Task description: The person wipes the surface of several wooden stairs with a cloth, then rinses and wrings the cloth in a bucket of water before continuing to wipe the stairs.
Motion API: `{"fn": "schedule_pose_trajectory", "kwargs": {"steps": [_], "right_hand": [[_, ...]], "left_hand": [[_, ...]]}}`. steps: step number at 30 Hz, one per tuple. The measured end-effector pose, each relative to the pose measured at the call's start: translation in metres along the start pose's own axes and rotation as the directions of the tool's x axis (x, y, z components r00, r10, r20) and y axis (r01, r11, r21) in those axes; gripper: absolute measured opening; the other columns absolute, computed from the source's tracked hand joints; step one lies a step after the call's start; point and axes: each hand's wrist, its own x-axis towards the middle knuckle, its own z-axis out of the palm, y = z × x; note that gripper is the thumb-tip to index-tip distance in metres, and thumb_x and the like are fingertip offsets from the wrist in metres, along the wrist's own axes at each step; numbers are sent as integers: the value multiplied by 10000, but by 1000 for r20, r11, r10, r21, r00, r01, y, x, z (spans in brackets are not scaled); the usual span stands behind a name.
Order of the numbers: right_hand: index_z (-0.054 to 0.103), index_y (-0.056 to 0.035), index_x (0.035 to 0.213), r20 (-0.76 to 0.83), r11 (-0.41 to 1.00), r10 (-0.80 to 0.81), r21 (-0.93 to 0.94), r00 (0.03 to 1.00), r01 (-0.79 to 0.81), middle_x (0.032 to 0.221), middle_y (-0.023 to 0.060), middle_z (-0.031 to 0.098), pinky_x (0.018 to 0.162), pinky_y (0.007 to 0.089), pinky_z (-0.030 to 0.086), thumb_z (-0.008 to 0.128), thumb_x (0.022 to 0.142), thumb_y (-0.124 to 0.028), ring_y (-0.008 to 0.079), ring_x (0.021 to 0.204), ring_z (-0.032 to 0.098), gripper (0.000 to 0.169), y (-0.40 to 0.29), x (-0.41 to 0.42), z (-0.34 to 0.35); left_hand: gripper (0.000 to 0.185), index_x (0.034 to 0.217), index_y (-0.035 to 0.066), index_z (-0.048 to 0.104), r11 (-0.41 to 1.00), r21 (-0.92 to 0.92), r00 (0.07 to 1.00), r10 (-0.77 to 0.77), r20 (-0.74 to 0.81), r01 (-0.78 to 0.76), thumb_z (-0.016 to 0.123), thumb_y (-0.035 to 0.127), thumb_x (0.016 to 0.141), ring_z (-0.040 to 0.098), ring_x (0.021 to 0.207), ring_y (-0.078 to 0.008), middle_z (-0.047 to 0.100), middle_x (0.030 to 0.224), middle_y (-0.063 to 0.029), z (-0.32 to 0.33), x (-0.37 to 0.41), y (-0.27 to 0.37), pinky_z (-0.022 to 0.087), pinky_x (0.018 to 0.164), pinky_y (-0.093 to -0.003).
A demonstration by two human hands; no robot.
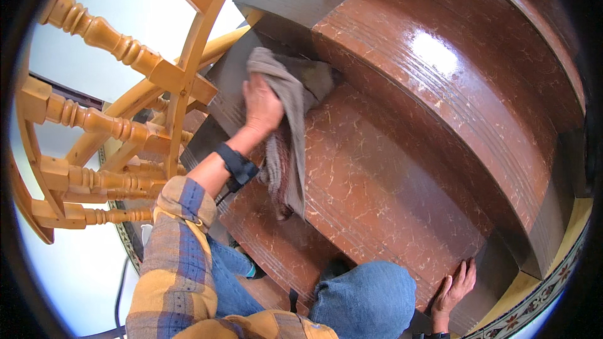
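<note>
My left hand presses on a bunched grey-brown cloth at the left end of a glossy reddish-brown stair tread. Part of the cloth lies against the dark corner by the riser, and its lower end hangs over the tread's front edge. The fingertips are partly hidden by the cloth. My right hand rests flat near the right end of the same tread, fingers spread and holding nothing. A dark strap is around my left wrist.
Turned wooden balusters and a curved wooden rail stand close on the left. A higher step curves up at the right, and a lower step is below. Patterned tile trim borders the right wall. My bent knee is near the tread.
</note>
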Motion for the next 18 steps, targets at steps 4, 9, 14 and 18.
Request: {"fn": "schedule_pose_trajectory", "kwargs": {"steps": [4,9,14,18], "right_hand": [[456,-24,1343,27,999,5,-36,1000,-4,1463,182,366,1109,448,215,439,970,-319,359,1341,319,476,2,0,0],[449,-19,1342,52,997,41,-62,998,-38,1465,183,355,1109,448,217,434,973,-338,362,1334,322,489,2,-2,0],[436,-18,1350,49,996,51,-69,998,-48,1461,190,352,1108,454,217,455,962,-328,364,1334,321,497,-1,2,1],[450,-25,1340,44,997,28,-79,999,-24,1456,189,359,1113,463,215,468,952,-311,367,1343,313,482,1,5,0]], "left_hand": [[466,1226,-41,451,938,-329,887,-243,-393,112,327,345,996,430,1219,-425,465,1293,-295,-1,52,-88,333,1015,-473],[522,1276,-60,467,895,446,950,-134,282,-6,460,272,873,417,1225,-389,441,1340,-262,50,90,-30,254,998,-627],[532,1233,-107,478,816,504,951,167,262,-282,465,249,839,371,1224,-427,418,1335,-280,74,50,54,240,986,-656],[522,1245,-122,460,803,384,852,269,449,-456,443,209,841,353,1241,-449,408,1319,-301,43,-23,154,231,1022,-643]]}}
